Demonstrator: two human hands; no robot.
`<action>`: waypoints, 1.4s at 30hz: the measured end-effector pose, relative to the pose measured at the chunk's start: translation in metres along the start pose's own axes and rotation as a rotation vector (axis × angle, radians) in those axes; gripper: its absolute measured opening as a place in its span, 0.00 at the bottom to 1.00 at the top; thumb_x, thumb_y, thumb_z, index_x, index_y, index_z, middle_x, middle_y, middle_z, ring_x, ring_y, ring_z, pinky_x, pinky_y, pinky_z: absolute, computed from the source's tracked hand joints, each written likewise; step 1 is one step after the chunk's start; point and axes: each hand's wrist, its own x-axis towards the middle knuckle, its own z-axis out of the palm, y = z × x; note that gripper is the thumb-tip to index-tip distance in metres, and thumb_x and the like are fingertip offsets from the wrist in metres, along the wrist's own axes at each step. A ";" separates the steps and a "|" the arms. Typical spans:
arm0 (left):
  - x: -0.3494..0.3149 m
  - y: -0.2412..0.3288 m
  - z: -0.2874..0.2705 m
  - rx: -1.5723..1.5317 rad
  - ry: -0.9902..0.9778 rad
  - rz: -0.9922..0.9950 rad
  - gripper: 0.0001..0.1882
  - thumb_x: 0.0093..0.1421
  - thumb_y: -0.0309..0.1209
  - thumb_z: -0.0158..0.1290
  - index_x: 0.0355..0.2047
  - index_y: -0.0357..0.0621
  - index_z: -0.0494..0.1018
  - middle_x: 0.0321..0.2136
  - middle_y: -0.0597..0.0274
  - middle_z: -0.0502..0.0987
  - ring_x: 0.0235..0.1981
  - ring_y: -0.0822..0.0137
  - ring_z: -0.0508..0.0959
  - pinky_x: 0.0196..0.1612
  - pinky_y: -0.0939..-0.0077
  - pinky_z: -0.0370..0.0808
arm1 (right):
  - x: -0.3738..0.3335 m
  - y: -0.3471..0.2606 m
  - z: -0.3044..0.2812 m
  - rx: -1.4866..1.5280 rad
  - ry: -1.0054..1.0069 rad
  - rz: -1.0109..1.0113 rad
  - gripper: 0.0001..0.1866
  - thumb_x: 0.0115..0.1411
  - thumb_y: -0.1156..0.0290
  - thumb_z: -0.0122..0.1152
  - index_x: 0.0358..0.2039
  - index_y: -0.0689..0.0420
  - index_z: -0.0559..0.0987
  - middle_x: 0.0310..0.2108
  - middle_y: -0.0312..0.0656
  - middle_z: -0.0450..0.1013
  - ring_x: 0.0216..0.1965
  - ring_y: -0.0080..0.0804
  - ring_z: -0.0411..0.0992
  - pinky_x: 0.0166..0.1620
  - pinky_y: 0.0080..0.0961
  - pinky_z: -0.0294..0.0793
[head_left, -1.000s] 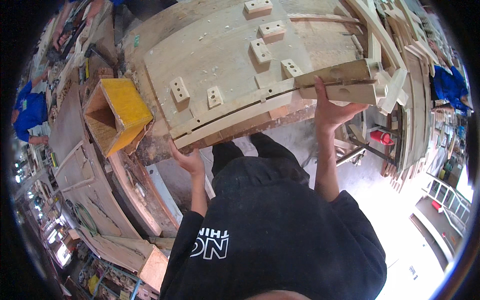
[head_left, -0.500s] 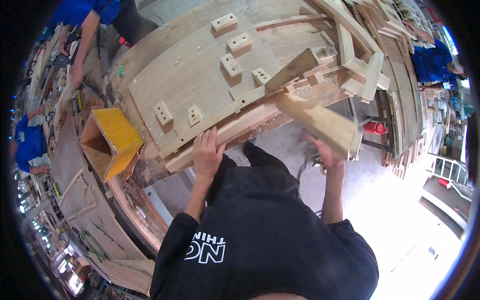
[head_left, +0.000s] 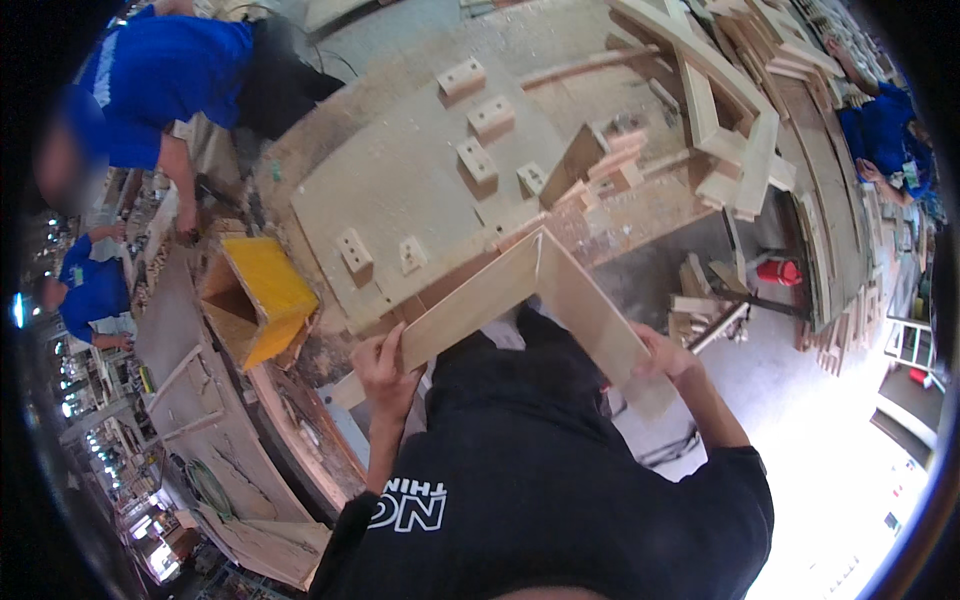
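Holding angled boards (head_left: pixel 472 305), wooden workbench (head_left: pixel 655 220), grey workshop floor (head_left: pixel 742 368)

White lettering (head_left: pixel 415 508) in two lines stands upside down on the wearer's black top (head_left: pixel 565 475), its left end running out of sight. A pale badge (head_left: pixel 911 176) on a co-worker's blue shirt (head_left: pixel 878 135) is too small to read.

A wooden bench (head_left: pixel 660 212) crosses the top centre of the frame, pale specks scattered over its worn surface. Grey floor (head_left: pixel 665 290) shows right of centre, washing out into white glare (head_left: pixel 800 500) at the lower right, beside a white rail (head_left: pixel 905 342) at the right edge. A long table (head_left: pixel 175 320) runs down the left side, a coiled hose (head_left: pixel 205 490) towards its lower end; small bright lights (head_left: pixel 68 409) dot the far left.
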 end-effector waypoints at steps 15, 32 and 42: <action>0.171 -0.057 -0.046 -0.192 0.489 0.145 0.29 0.56 0.32 0.54 0.59 0.41 0.66 0.60 0.46 0.65 0.58 0.45 0.64 0.61 0.51 0.57 | 0.000 -0.165 0.176 -1.727 0.162 -1.340 0.42 0.44 0.72 0.69 0.62 0.36 0.70 0.39 0.46 0.71 0.45 0.35 0.70 0.58 0.51 0.59; 0.085 -0.029 0.052 -0.054 -0.151 0.073 0.38 0.41 0.36 0.70 0.54 0.46 0.69 0.49 0.50 0.71 0.50 0.48 0.72 0.52 0.58 0.71 | -0.095 -0.210 -0.027 -2.232 1.246 -0.822 0.39 0.41 0.75 0.64 0.58 0.36 0.74 0.40 0.48 0.69 0.43 0.45 0.69 0.54 0.53 0.58; 0.084 -0.021 0.063 -0.056 -0.117 -0.017 0.33 0.46 0.33 0.67 0.54 0.49 0.70 0.51 0.51 0.68 0.50 0.48 0.72 0.52 0.53 0.70 | -0.065 -0.233 -0.131 -2.234 1.169 -0.510 0.41 0.45 0.72 0.65 0.62 0.32 0.68 0.39 0.44 0.71 0.46 0.39 0.71 0.55 0.53 0.58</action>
